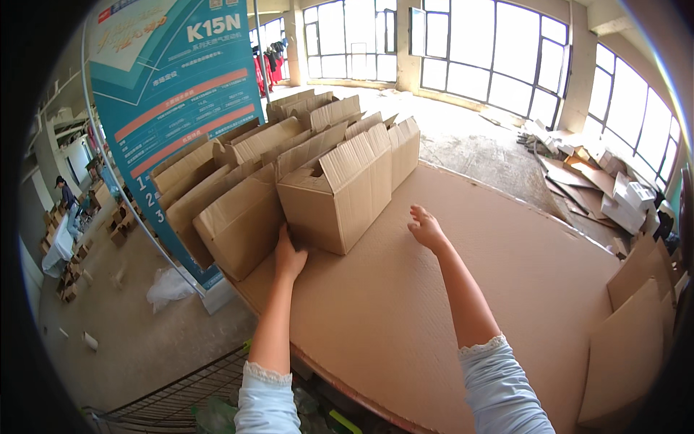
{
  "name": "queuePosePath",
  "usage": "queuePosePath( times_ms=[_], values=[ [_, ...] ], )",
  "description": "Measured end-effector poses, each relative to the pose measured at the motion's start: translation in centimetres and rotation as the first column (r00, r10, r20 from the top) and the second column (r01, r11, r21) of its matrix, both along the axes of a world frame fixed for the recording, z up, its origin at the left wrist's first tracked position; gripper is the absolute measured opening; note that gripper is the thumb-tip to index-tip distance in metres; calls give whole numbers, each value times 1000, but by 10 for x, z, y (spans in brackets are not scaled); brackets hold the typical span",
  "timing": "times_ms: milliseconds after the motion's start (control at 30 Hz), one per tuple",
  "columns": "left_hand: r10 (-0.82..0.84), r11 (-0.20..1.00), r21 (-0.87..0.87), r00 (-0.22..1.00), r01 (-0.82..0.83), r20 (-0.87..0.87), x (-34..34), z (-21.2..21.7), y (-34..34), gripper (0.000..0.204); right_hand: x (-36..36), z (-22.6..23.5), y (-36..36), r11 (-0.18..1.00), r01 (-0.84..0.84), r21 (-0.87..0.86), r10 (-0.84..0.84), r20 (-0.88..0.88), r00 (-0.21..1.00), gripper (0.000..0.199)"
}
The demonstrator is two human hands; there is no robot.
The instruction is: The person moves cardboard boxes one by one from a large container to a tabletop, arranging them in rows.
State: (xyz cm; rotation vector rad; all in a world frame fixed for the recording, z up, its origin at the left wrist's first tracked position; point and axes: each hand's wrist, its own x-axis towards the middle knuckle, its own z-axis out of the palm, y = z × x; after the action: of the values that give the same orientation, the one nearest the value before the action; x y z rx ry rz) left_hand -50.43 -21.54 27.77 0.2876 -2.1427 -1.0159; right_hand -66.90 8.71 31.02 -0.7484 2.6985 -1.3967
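— Where do the boxes [289, 173] stand?
— In rows on the far left part of the cardboard sheet [463, 246], which covers the table. The nearest box [340, 195] is at the front of its row.
— And the hands?
— The left hand [289, 257] touches the near lower corner of that box; the right hand [426, 228] is over the sheet, just right of it.
— What is behind?
— A banner [166, 94] stands left of the boxes. Flat cardboard [585, 173] lies on the floor far right, more sheets [636, 325] lean at the near right, and a wire rack [181, 398] sits below the table's near edge.
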Motion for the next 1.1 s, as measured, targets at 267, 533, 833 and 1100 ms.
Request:
queuePosePath(
  times_ms=[267, 533, 833, 1100],
  values=[
    [70, 993, -101, 988, -57, 135, 0, 21, 40, 66, -78, -16, -39, 910, 47, -411, -37, 31, 999, 58],
    [91, 983, -165, 992, -77, 84, 5, 19, 33, 66, -76, -4, -65, 915, 164, -369, -103, 179, 978, 49],
    [-23, 999, -39, 989, 29, 148, 17, 26, 32, 73, -16, 0, -16, 977, 93, -192, -87, 39, 995, 34],
    [-281, 955, 177, 921, 239, 270, 95, 33, 96, 78, 78, 14, 92, 996, 9, -94, -10, -10, 1000, 33]
  ],
)
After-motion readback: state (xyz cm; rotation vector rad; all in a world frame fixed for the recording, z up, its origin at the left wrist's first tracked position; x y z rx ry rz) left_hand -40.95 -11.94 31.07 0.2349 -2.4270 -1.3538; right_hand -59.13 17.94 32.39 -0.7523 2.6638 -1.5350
